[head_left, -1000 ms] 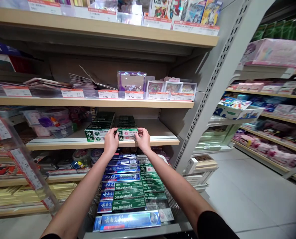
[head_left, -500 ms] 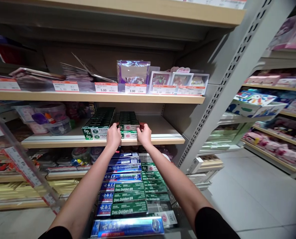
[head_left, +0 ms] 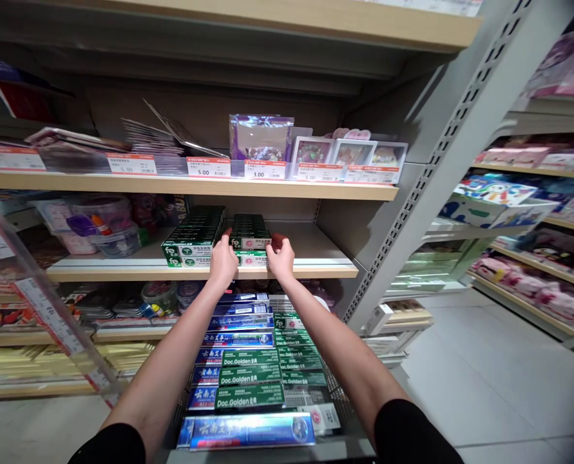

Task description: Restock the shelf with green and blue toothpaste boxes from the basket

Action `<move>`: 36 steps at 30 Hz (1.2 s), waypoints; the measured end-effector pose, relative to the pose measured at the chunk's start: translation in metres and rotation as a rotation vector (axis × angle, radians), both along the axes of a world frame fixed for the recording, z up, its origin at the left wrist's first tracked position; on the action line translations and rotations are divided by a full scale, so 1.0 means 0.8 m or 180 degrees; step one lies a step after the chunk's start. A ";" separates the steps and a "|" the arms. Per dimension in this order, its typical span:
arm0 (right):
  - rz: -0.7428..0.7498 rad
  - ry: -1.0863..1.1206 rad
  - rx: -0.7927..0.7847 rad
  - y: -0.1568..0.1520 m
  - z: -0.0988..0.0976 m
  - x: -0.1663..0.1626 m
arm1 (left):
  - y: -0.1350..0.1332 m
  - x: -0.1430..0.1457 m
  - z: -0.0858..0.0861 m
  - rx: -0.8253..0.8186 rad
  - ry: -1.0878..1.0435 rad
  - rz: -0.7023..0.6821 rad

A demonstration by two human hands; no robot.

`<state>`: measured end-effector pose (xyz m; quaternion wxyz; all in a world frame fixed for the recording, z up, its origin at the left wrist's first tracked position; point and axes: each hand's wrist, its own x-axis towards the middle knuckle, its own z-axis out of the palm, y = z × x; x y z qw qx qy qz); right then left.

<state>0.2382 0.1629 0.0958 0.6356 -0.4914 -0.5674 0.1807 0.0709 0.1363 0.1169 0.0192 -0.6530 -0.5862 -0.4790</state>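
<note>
Two stacks of green toothpaste boxes stand on the middle shelf [head_left: 325, 254]. My left hand [head_left: 223, 263] is closed against the left side of the right-hand stack of toothpaste boxes [head_left: 250, 243], in the gap between the stacks. On that stack's other side my right hand [head_left: 281, 258] has its fingers curled against the box ends, so both hands hold it between them. Some of my fingertips are hidden. The left-hand stack of toothpaste boxes [head_left: 190, 248] sits close by my left hand. Below my forearms, a mesh basket [head_left: 337, 393] holds more green boxes [head_left: 250, 375] and blue toothpaste boxes [head_left: 252, 430].
Above the hands, a wooden shelf edge [head_left: 194, 185] carries price tags and small packaged goods. Clear plastic tubs [head_left: 105, 225] stand to the left. A slotted metal upright [head_left: 441, 161] rises at the right, beside a tiled aisle [head_left: 480, 374]. A price-tag strip [head_left: 49, 309] juts in at lower left.
The camera view has shifted slightly. Both hands stay at the sides of the right-hand stack, with the right fingers a little more raised and visible.
</note>
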 end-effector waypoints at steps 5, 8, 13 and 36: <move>0.0310 0.0276 0.0231 -0.044 0.006 0.004 | -0.036 -0.009 -0.003 0.0261 -0.0068 -0.0357; 0.0602 0.0087 0.0205 -0.090 0.003 0.011 | -0.075 -0.019 -0.007 0.0332 -0.0009 -0.0609; 0.1572 -0.0901 -0.0374 -0.186 -0.013 0.037 | -0.157 -0.044 -0.033 -0.0128 0.0384 -0.1471; 0.2120 -0.1347 -0.1240 -0.273 -0.087 0.090 | -0.240 -0.098 -0.102 -0.2188 -0.0280 -0.1815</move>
